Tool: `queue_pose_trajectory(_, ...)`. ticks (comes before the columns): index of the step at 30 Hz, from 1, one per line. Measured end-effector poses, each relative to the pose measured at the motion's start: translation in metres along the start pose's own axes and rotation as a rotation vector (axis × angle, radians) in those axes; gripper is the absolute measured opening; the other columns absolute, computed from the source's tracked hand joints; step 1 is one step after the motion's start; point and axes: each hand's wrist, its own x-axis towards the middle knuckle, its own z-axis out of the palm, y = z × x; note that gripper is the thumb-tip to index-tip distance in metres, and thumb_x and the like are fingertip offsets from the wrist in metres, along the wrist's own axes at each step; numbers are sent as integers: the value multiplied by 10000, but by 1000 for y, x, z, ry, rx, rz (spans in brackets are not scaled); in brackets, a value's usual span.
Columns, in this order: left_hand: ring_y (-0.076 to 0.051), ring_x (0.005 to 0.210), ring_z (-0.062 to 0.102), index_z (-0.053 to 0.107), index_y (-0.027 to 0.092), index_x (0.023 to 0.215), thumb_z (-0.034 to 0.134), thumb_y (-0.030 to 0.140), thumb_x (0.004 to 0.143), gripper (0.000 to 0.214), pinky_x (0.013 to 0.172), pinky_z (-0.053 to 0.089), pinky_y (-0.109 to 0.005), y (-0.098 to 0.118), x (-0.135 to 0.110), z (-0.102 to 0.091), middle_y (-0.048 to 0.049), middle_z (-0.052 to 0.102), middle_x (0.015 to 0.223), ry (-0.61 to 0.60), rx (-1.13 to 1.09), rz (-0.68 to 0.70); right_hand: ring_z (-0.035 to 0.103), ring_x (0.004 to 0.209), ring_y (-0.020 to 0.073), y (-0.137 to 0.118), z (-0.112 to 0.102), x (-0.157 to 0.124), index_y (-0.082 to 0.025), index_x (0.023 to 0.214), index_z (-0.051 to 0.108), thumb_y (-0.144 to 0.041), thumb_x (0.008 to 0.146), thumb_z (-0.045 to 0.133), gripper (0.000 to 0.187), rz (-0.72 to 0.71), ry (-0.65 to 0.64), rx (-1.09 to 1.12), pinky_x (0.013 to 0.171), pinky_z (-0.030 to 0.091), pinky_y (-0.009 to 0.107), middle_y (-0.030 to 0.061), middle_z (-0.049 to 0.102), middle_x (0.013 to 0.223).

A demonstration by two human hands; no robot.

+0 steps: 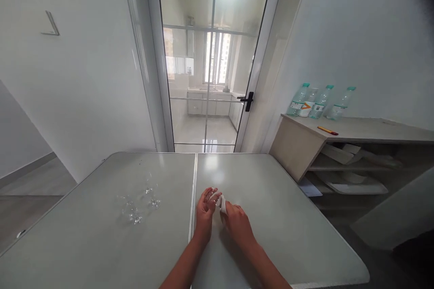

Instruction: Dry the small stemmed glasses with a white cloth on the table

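Observation:
My left hand [204,214] is wrapped around a small clear glass [213,196], held just above the table. The glass is partly hidden by my fingers. My right hand [238,223] is closed on a white cloth or tissue [223,205], which is pressed against or very near the side of the glass. Off to the left, several clear glasses [131,212] rest on the tabletop; their thin outlines are hard to make out.
The pale table [271,235] has a seam down its middle. On the right, a wooden shelf unit [298,144] bears several plastic bottles [318,101] and a yellow-and-red pen-like object [327,130]. A glass door [190,113] stands beyond the table.

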Motion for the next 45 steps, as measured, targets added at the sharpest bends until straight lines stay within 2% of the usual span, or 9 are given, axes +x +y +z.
queue_pose_trajectory(2,-341,1257,638,638,204,1300,790,475,827,566,1114,448,-487,2,-1,0,-178,638,1388,-7,-26,-39,542,778,224,-2,8,-5,-186,826,622,-415,873,604,234,32,6,83,770,394,338,78,648,804)
queue_pose_trajectory(8,-377,1244,639,690,181,1257,733,568,841,570,1096,451,-536,7,-8,-1,-195,648,1373,-44,-185,-185,494,573,148,-5,12,-10,-186,773,574,-604,798,669,430,335,-448,974,642,411,300,0,551,641)
queue_pose_trajectory(17,-329,1268,632,644,197,1287,824,419,802,563,1095,465,-468,9,-1,-4,-175,655,1368,6,0,-38,580,796,231,-14,16,-15,-184,861,643,-332,912,525,196,25,62,-34,765,374,323,93,683,829)
queue_pose_trajectory(20,-314,1095,720,704,165,1183,807,474,800,503,1015,513,-460,13,-3,-2,-178,732,1218,23,46,-134,576,759,228,-20,24,-21,-185,809,639,-449,905,556,293,136,1,221,745,385,323,85,678,795)
queue_pose_trajectory(26,-314,1132,704,706,171,1228,697,593,855,563,1015,526,-452,13,-7,-4,-182,697,1301,-24,-125,-157,515,631,159,-29,5,-17,-162,827,633,-657,763,710,505,366,-465,1060,670,414,304,25,605,707)
queue_pose_trajectory(29,-318,1094,718,671,163,1263,734,528,855,550,936,570,-437,12,-7,-2,-196,699,1281,-83,7,-115,522,658,165,-23,-7,-16,-170,817,634,-518,816,712,357,261,-422,726,665,392,289,24,621,735)
queue_pose_trajectory(35,-348,1166,691,644,176,1252,847,383,781,554,1050,512,-506,15,-5,5,-178,695,1285,-87,125,-24,575,851,249,-13,-12,-20,-192,835,640,-148,906,499,164,-12,67,-248,788,372,338,118,688,874)
queue_pose_trajectory(42,-395,1186,671,631,168,1313,841,533,749,703,1089,457,-579,13,-5,-6,-221,657,1334,-148,-95,-99,496,602,150,-5,-22,-2,-161,779,623,-619,836,664,464,294,-377,701,617,383,271,11,598,662)
queue_pose_trajectory(45,-389,1234,642,622,185,1306,832,505,771,658,1121,434,-573,13,-4,-5,-206,633,1360,-113,-68,-39,490,591,144,1,-28,8,-161,760,627,-662,732,751,517,328,-104,750,598,394,271,2,592,648)
